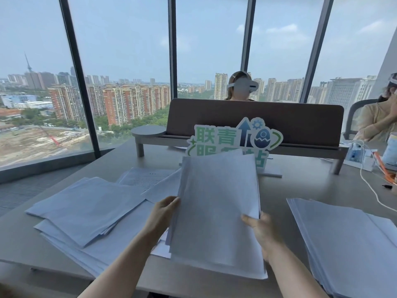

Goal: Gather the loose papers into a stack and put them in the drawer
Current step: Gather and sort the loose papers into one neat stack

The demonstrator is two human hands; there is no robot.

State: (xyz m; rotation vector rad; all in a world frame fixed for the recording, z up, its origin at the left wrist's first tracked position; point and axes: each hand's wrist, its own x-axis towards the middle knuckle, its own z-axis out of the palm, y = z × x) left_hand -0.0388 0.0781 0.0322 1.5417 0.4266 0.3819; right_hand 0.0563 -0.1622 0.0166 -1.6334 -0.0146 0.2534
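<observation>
Two bare hands hold one sheaf of white printed paper sheets [217, 207], tilted up off the grey desk top [300, 186] with its lower edge near or on the surface. Left hand [164, 211]: fingers curled round the sheaf's left edge, about halfway up. Right hand [261, 230]: thumb on the front of the sheaf at its right edge, remaining fingers behind the paper and hidden. The sheaf sits between the two hands and rises above both.

Left of the left hand: loose white sheets [86, 209], overlapping at several angles and spread flat across the desk, one lot reaching under the left forearm. Beyond them, a single printed page [146, 176] lies face up.

Right of the right hand, well apart: a squared pile of white paper [348, 244], lying flat at the desk's near right corner.

Behind the sheaf, partly covered by its top edge: a green and blue cut-out card sign [234, 136] with Chinese characters, upright on a flat base.

Behind the sign: a brown padded divider panel [257, 117] on a grey raised shelf with a round end [149, 131].

Far right of desk: a white cable [373, 190], an orange item and a white box, details unclear.

Beyond the divider: one seated person [239, 86] wearing a white headset. At the right edge: a second person [378, 119], partly in view.

Backdrop: floor-to-ceiling windows [124, 50] with dark frames, city towers outside.
</observation>
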